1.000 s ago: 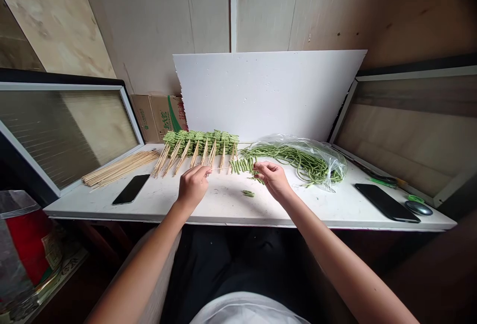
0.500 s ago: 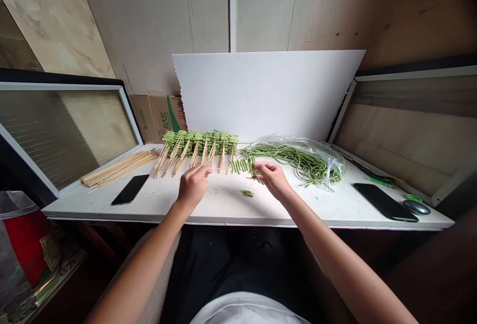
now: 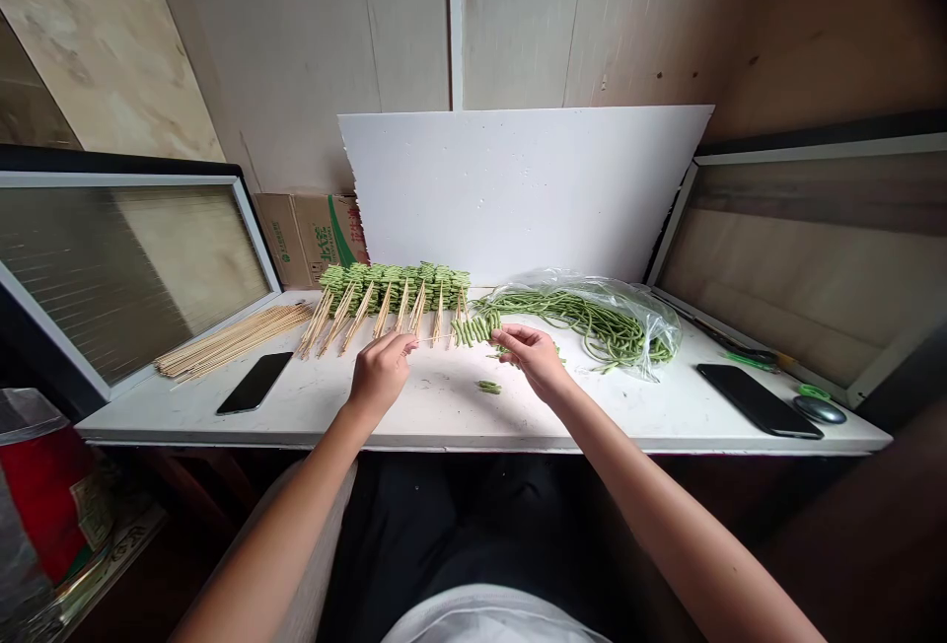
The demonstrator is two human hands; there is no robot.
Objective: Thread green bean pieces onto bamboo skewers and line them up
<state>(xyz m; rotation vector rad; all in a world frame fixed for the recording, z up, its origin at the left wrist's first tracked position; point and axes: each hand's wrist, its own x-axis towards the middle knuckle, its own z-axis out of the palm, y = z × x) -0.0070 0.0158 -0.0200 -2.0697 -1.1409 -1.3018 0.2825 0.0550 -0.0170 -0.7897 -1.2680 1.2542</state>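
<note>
A white surface (image 3: pixel 444 406) is laid with finished bean skewers (image 3: pixel 392 286) and bagged long beans (image 3: pixel 636 327). A bamboo skewer (image 3: pixel 433 338) is pinched by the left hand (image 3: pixel 381 374), its long axis running sideways to the threaded green beans (image 3: pixel 474 330), which are nearer the right hand (image 3: pixel 534 362), its fingers closed on them.

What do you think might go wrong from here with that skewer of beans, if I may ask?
The thin bamboo skewer in the left hand points toward the right hand, so it might prick those fingers. Green bean pieces could slip off; one loose green piece lies on the white table.
</note>
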